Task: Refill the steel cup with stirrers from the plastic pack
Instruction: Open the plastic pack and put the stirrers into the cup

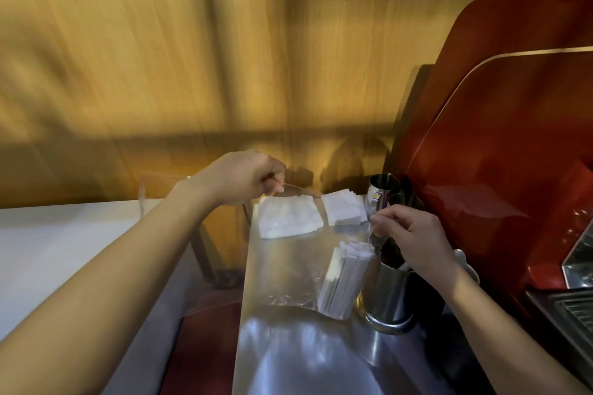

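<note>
The clear plastic pack [288, 279] hangs over the steel counter, its top edge stretched between my two hands. A bundle of white paper-wrapped stirrers [343, 282] stands tilted in its lower right corner, leaning against the steel cup [386, 295]. My left hand [247, 178] pinches the pack's top edge at the left. Just above the cup's rim, my right hand [410, 237] pinches the pack's right edge. The cup's inside looks dark, and my right hand hides part of it.
Two stacks of white napkins [288, 218] [345, 207] lie at the back of the steel counter [288, 356]. Steel pitchers [382, 186] stand behind them. A red espresso machine [500, 154] fills the right side. A white counter [64, 240] is at left, with a wooden wall behind.
</note>
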Tool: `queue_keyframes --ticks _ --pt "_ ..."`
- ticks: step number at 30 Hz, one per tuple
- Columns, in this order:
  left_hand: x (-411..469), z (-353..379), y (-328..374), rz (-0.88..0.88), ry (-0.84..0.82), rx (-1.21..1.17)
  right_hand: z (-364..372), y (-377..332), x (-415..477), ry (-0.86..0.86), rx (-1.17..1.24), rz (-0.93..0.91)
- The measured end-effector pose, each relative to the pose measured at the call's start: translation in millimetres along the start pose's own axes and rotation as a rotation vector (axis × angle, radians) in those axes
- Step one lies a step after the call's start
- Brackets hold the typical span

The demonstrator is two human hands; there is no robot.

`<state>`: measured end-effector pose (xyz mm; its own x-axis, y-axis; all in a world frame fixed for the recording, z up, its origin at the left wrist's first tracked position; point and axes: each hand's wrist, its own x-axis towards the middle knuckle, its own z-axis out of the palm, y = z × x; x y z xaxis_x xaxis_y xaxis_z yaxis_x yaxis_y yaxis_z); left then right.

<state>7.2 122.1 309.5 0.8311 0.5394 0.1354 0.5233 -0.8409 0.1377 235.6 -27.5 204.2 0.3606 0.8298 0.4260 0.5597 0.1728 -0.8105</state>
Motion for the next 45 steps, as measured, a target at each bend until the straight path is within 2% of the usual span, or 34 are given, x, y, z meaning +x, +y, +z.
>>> queue_keyframes --ticks 7,11,14,17,20,23,26,29,34,41,45 --pt "0.6 24.4 3.0 0.003 0.021 0.166 0.8 -0.8 -2.4 -0.098 -0.030 0.000" --pt "7.7 51.2 28.8 0.173 0.046 0.143 9.0 -1.6 1.0 -0.140 -0.039 -0.007" --pt "16.7 66.7 47.0 0.102 -0.103 0.207 14.2 2.5 -2.2 -0.156 -0.011 0.008" --pt "14.4 72.4 42.9 0.037 -0.034 0.197 11.8 12.5 -7.6 -0.110 -0.014 0.050" --pt "0.1 64.9 22.4 0.019 0.063 0.166 4.7 23.1 -10.6 0.024 0.023 0.142" --pt "-7.2 55.8 -0.1 -0.055 0.028 0.171 -1.3 28.8 -14.3 0.101 0.083 0.169" --pt "-9.3 51.4 -10.1 -0.147 -0.090 0.047 0.3 32.2 -22.4 0.007 0.108 0.209" --pt "-9.6 52.5 -12.1 -0.163 -0.095 0.008 9.6 37.1 -30.1 -0.113 0.039 0.206" --pt "-14.2 48.8 -17.6 -0.169 -0.073 0.006 15.2 38.2 -25.2 0.006 0.029 0.124" --pt "-32.1 30.4 -45.1 -0.179 0.008 -0.111 8.3 18.1 -16.1 0.169 0.223 0.157" --pt "-40.5 38.8 -48.4 -0.168 0.034 -0.164 12.9 6.1 -4.1 0.211 0.184 0.133"
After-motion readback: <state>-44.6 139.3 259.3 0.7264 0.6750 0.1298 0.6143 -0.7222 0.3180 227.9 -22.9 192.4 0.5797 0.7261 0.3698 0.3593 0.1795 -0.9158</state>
